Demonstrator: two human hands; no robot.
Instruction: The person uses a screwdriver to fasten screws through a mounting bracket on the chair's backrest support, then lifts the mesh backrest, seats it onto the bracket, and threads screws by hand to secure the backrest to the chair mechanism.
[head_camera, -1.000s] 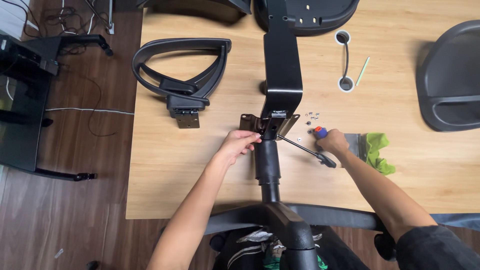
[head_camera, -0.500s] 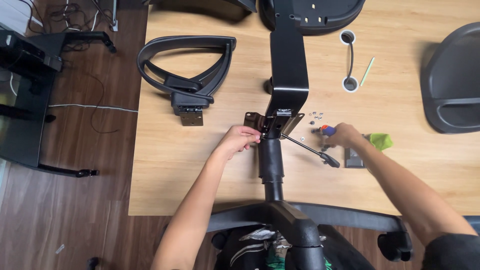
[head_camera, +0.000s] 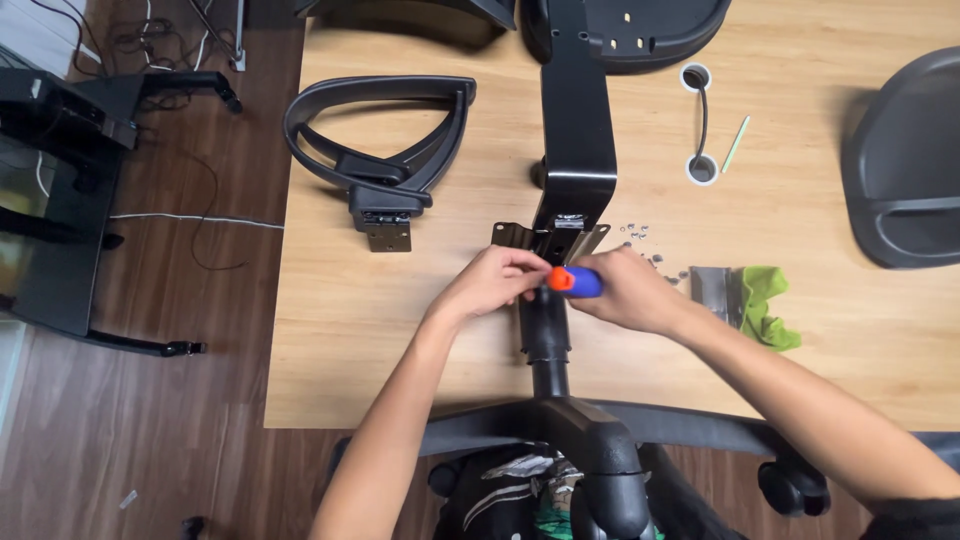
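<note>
A black office chair frame lies across a wooden table (head_camera: 400, 340), its back bar (head_camera: 575, 120) pointing away and its gas column (head_camera: 545, 335) and wheeled base (head_camera: 600, 440) toward me. My right hand (head_camera: 630, 290) grips a screwdriver with a blue and orange handle (head_camera: 572, 281) held over the metal bracket (head_camera: 545, 238) where bar and column meet. My left hand (head_camera: 495, 282) rests on the bracket beside the screwdriver's orange end, fingers curled against it.
A black armrest (head_camera: 385, 150) lies at the left of the table. Small loose screws (head_camera: 645, 245) sit right of the bracket, then a grey metal plate (head_camera: 712, 288) and a green cloth (head_camera: 765, 305). A black seat part (head_camera: 905, 160) is far right.
My right hand has moved left from the screws and cloth to the bracket, bringing the screwdriver upright over it. My left hand stays at the bracket. The camera has moved closer.
</note>
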